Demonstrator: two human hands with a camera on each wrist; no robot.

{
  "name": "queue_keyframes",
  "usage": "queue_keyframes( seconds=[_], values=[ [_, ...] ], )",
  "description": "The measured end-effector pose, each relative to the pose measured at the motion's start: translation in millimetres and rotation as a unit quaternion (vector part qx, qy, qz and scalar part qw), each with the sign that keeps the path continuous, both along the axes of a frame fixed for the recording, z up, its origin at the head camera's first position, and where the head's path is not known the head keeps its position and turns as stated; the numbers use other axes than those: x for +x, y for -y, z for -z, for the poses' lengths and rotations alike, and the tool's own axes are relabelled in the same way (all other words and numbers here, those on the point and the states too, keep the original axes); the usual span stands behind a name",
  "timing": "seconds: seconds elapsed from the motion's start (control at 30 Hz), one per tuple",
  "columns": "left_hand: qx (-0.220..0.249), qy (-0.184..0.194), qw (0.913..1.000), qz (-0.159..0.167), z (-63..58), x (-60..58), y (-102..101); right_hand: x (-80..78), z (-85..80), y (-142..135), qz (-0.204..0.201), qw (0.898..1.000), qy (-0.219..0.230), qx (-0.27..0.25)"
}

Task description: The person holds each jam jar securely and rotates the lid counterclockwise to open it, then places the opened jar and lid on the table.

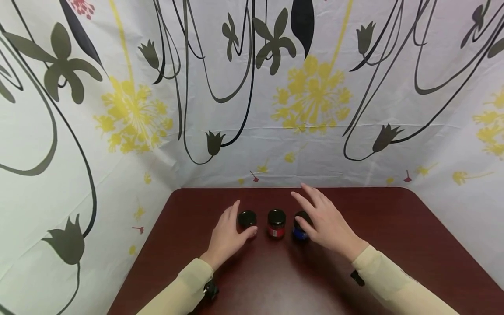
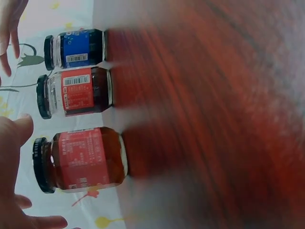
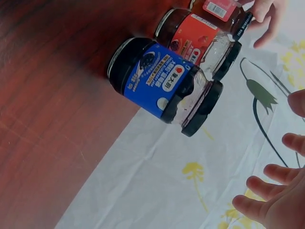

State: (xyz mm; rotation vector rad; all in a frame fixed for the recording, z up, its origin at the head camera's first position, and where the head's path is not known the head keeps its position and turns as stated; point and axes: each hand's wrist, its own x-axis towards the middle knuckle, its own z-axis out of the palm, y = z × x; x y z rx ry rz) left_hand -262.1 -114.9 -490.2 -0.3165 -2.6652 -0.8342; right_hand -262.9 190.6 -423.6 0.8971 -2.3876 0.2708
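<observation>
Three glass jars with black lids stand upright in a row. The leftmost jar [image 2: 81, 160] has a pinkish-red label and amber-brown contents; in the head view mostly its black lid [image 1: 247, 218] shows. A jar with a red label [image 1: 276, 224] is in the middle, and a jar with a blue label [image 3: 157, 78] is on the right. My left hand [image 1: 228, 234] hovers beside the leftmost jar, thumb and fingers spread around its lid. Above the blue-labelled jar, my right hand [image 1: 327, 221] has its fingers extended and partly covers it. Both hands hold nothing.
The jars stand on a dark red-brown wooden table [image 1: 267, 271] with rounded far corners. A white cloth [image 1: 244, 109] printed with yellow flowers and dark stems hangs behind the table and along both sides. Dark wrist straps show at both sleeves.
</observation>
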Motion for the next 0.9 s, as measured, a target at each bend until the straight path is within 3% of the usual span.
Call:
queue_keyframes(
  seconds=[0.33,0.9],
  values=[
    [0.144,0.073,0.9869,0.006,15.4,-5.0,4,-0.7,-5.1,-1,-0.014,1.0,0.005,0.015],
    [0.243,0.116,0.9613,0.058,23.7,-7.9,0,-2.8,-5.2,4,-0.038,0.997,0.026,0.069]
  ],
)
